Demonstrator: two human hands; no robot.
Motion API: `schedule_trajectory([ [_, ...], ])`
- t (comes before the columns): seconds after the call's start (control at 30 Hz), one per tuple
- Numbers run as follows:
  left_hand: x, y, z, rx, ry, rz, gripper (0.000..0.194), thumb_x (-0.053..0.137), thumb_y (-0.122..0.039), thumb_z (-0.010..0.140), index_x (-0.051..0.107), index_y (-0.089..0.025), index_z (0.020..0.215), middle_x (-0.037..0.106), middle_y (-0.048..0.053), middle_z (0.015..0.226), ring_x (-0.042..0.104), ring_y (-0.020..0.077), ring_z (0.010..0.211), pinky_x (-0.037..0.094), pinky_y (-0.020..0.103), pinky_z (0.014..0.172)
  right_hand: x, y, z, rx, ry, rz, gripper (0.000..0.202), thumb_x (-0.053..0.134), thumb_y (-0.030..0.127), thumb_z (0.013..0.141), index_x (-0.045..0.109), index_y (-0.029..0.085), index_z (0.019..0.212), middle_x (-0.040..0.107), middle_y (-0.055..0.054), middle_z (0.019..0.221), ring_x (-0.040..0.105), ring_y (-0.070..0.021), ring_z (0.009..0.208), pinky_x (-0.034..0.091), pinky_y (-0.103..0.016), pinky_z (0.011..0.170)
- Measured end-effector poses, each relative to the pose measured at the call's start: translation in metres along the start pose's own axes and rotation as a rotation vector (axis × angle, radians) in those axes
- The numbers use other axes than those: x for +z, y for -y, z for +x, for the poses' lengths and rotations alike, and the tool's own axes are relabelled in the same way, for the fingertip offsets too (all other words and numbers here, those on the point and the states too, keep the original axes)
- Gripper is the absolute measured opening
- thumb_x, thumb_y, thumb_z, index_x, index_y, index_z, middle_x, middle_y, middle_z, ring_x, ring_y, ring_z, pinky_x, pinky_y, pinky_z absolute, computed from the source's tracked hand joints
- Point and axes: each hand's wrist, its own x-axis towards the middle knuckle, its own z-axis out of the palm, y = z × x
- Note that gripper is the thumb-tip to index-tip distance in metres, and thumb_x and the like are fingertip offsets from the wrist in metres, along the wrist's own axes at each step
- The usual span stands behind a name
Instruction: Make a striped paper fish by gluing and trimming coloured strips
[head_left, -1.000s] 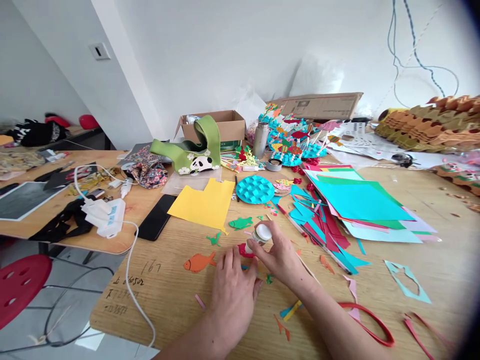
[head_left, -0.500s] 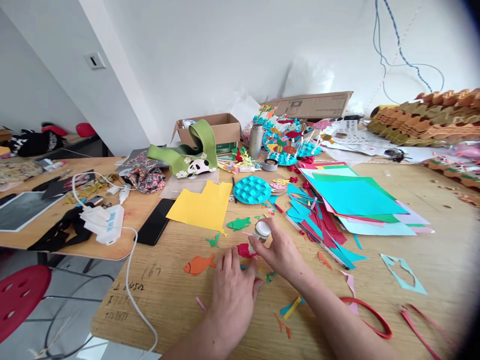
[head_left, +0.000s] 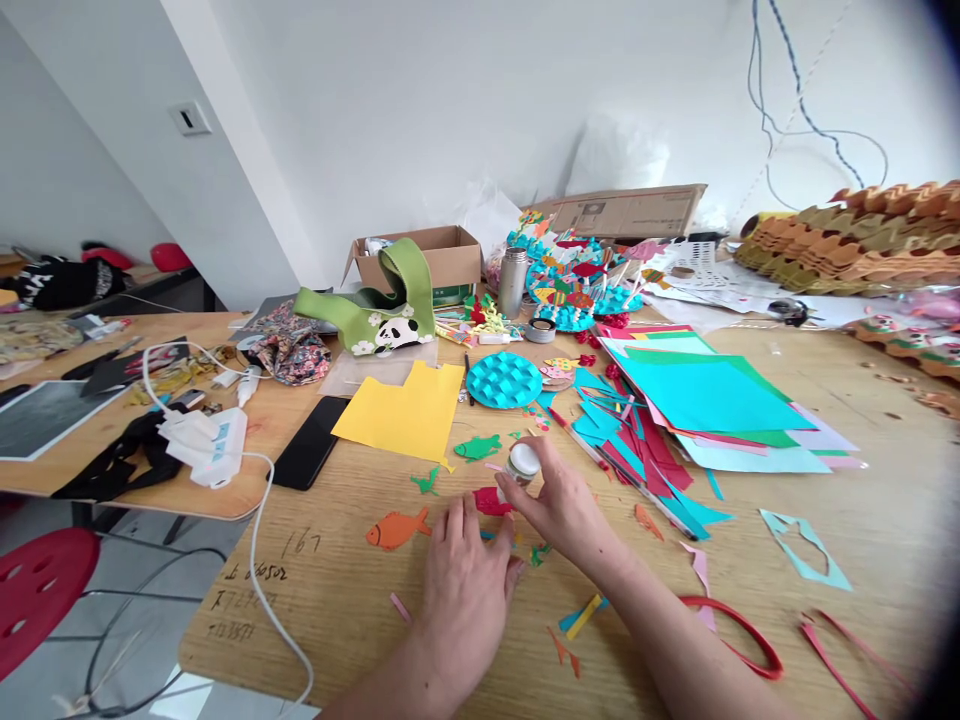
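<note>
A small clear glue bottle (head_left: 523, 464) with a white round end is gripped in my right hand (head_left: 564, 500). Its narrow tip points down at a red paper piece (head_left: 491, 500), partly covered by my fingers. My left hand (head_left: 466, 575) lies flat on the table, fingers stretched out, the fingertips at the near edge of that red paper. To the left of my left hand lies an orange paper fish (head_left: 396, 530). A green paper fish (head_left: 478, 448) rests just beyond the red piece. Small green scraps (head_left: 538, 554) sit between my hands.
A blue textured disc (head_left: 504, 380), yellow paper (head_left: 401, 415) and a black phone (head_left: 309, 443) lie further back. Stacked coloured sheets (head_left: 727, 395), blue and red scraps and pens are to the right. Red-handled scissors (head_left: 739, 635) lie near my right forearm. A white cable (head_left: 259, 560) crosses the left edge.
Both hands and the bottle stay almost in place; the bottle's tip sits very slightly further left on the red paper.
</note>
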Motion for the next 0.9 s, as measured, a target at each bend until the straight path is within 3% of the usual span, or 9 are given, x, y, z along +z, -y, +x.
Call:
schedule_trajectory([
  [0.4, -0.0005, -0.0012, -0.0009, -0.001, -0.014, 0.001, 0.038, 0.052, -0.04, 0.089, 0.059, -0.028, 0.124, 0.054, 0.014, 0.124, 0.046, 0.032, 0.117, 0.043, 0.051, 0.095, 0.0013, 0.0017, -0.0006, -0.013, -0.052, 0.008, 0.018, 0.056, 0.032, 0.087, 0.046, 0.021, 0.097, 0.059, -0.003, 0.083, 0.057, -0.0173, 0.071, 0.045, -0.029, 0.065],
  [0.6, -0.0008, -0.0009, -0.0006, -0.008, 0.008, -0.012, 0.039, 0.054, -0.04, 0.088, 0.058, -0.026, 0.124, 0.054, 0.015, 0.122, 0.046, 0.032, 0.117, 0.042, 0.05, 0.096, 0.0069, 0.0021, -0.0046, 0.0, 0.033, 0.052, 0.025, 0.058, 0.033, 0.086, 0.048, 0.02, 0.105, 0.061, -0.006, 0.091, 0.059, -0.0191, 0.079, 0.048, -0.03, 0.068],
  [0.77, -0.0007, -0.0018, 0.0, -0.012, 0.02, -0.021, 0.039, 0.054, -0.04, 0.088, 0.058, -0.026, 0.124, 0.053, 0.015, 0.125, 0.045, 0.0326, 0.119, 0.041, 0.051, 0.097, 0.0085, 0.0015, -0.0031, 0.039, -0.007, 0.055, 0.026, 0.059, 0.034, 0.086, 0.048, 0.02, 0.105, 0.061, -0.005, 0.087, 0.059, -0.0191, 0.077, 0.048, -0.031, 0.07],
  [0.9, -0.0023, -0.0024, 0.0004, -0.017, 0.042, -0.023, 0.038, 0.054, -0.039, 0.088, 0.058, -0.025, 0.124, 0.054, 0.016, 0.124, 0.045, 0.0321, 0.119, 0.041, 0.05, 0.097, 0.0078, 0.0041, -0.0029, -0.002, 0.036, 0.087, 0.024, 0.058, 0.034, 0.087, 0.048, 0.02, 0.104, 0.062, -0.006, 0.093, 0.06, -0.0195, 0.083, 0.049, -0.031, 0.072],
])
